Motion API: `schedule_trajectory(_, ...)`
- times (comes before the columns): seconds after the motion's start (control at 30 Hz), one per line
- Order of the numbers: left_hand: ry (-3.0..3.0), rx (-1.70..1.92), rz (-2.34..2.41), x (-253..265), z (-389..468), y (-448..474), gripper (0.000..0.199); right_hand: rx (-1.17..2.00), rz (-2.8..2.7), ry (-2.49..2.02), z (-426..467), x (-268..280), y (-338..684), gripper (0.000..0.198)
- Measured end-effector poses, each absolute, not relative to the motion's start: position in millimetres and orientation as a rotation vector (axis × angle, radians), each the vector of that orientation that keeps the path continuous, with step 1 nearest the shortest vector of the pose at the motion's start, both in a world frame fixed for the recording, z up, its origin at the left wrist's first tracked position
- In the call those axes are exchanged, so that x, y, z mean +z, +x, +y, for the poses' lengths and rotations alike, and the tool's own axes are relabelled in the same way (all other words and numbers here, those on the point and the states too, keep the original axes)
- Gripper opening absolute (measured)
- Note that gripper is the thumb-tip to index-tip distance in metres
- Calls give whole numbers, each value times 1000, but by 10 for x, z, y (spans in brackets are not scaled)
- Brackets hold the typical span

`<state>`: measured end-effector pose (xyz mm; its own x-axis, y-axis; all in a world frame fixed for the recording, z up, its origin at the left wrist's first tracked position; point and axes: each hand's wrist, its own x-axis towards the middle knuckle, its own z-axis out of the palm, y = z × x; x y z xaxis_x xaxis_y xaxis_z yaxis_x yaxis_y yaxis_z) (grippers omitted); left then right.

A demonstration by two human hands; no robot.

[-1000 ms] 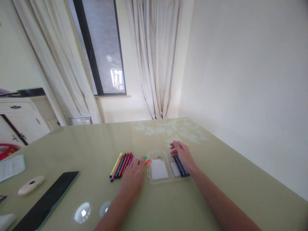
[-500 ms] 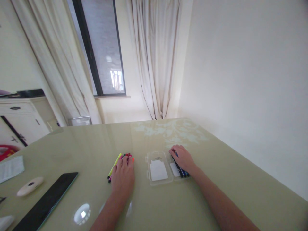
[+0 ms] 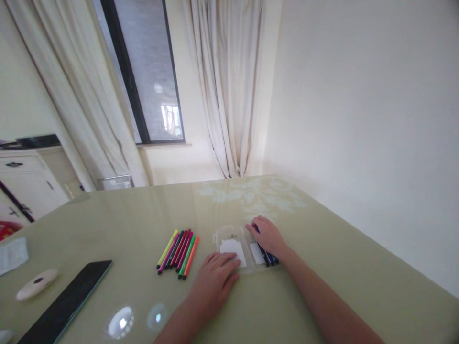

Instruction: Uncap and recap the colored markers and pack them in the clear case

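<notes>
An unfolded clear plastic case [image 3: 219, 235] lies on the table, with a white label [image 3: 231, 248] in its left half. My right hand [image 3: 268, 236] is over the right half, fingers curled round several dark blue and black marker pens [image 3: 267, 258] that it partly hides. My left hand [image 3: 215, 279] reaches over the lower left edge of the case, fingers stretched out and nothing held in them. To its left, several coloured marker pens [image 3: 178, 253] lie side by side in a row, from yellow through pink, dark and red to green and orange.
A black tablet-like slab [image 3: 68, 301] lies at the left, beside a whitish oval object [image 3: 38, 284] and a pale folded sheet [image 3: 13, 255]. The glossy green table [image 3: 143, 210] meets a white wall [image 3: 358, 143] along its right side. Light reflects off the tabletop near the front.
My left hand has left the row of coloured marker pens and moved right to the case. My right hand stays on the dark marker pens. The view has shifted slightly.
</notes>
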<state>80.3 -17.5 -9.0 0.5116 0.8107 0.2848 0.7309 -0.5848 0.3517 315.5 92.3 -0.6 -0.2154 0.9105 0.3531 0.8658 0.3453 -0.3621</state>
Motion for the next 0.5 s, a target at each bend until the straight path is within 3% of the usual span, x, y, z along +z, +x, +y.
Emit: schedule_trajectory(0.5,2580,694,1271,-89,-166,811,36,639,-1758,-1178,863,293,3268,51)
